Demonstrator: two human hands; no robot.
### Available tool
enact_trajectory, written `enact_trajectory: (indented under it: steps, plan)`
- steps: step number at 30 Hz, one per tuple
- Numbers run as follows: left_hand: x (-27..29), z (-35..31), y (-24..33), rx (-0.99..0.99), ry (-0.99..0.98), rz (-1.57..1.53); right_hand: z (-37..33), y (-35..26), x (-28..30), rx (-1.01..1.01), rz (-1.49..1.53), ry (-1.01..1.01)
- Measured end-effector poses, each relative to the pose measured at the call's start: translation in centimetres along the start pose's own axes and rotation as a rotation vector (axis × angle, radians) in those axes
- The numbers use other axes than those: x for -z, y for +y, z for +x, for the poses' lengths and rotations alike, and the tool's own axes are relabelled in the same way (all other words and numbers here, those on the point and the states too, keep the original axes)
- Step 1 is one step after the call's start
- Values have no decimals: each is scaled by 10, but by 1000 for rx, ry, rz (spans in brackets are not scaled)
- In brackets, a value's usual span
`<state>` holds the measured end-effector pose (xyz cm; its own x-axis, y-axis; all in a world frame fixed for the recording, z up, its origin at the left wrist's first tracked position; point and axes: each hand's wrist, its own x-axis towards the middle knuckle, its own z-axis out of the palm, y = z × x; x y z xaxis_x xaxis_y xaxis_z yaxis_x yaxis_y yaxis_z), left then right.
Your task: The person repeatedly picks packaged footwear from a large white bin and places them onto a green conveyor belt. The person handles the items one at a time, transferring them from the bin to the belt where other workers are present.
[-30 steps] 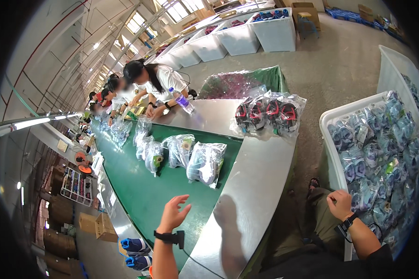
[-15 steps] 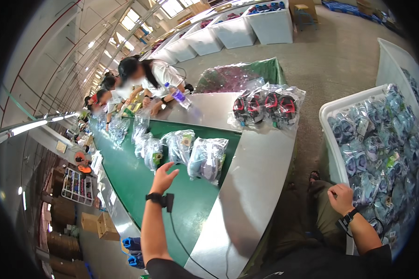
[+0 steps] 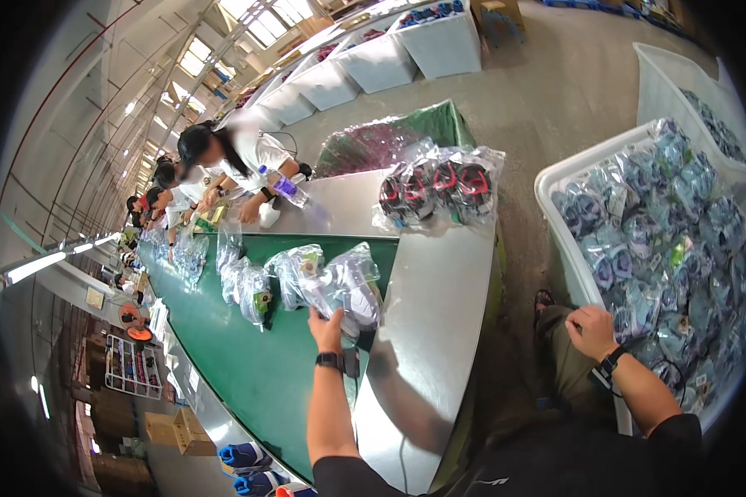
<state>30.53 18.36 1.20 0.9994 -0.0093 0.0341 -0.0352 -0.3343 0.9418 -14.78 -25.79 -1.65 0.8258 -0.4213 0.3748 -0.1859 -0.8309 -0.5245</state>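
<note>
My left hand is at the near edge of a clear-bagged pair of grey shoes on the green belt. Its fingers and thumb close on the plastic. Part of those fingers is hidden by the bag. Beside it lie another bagged pair with a yellow-green tag and, farther left, more bagged shoes. My right hand, loosely curled with nothing visible in it, hovers by the rim of a white bin. Heaped in that bin are bagged blue-grey shoes.
Bagged black-and-red shoes sit on the metal tabletop. A purple-labelled bottle stands near a co-worker across the belt. Behind is a green plastic-lined container. Blue shoes lie at the lower left.
My left hand has moved right and taken hold of the nearest bagged pair, which now sits tilted. The view has shifted. My right hand stays curled beside the bin.
</note>
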Motion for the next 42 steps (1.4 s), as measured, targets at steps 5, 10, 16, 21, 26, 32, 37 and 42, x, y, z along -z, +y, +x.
enact_trajectory:
  steps: [5,10,16,21,26,32,37,42]
  plan:
    - [14,-125,23,-278,-46,-303,-2,4,-2,10,-7,-13]
    - [29,-198,35,89,-297,-381,-5,7,-4,15,-17,-50]
    - [15,-197,54,291,-193,-411,-4,5,-1,6,17,-48]
    - [-15,-175,46,247,-203,-355,-3,-2,10,-81,93,-97]
    - [-33,-195,33,553,-485,-741,-4,-16,28,-264,480,-225]
    - [-58,-258,54,554,-563,-934,4,-36,52,-228,585,-269]
    - [-74,-282,72,539,-614,-936,18,-48,70,-168,618,-231]
    - [-75,-283,74,465,-755,-886,28,-54,87,-155,625,-217]
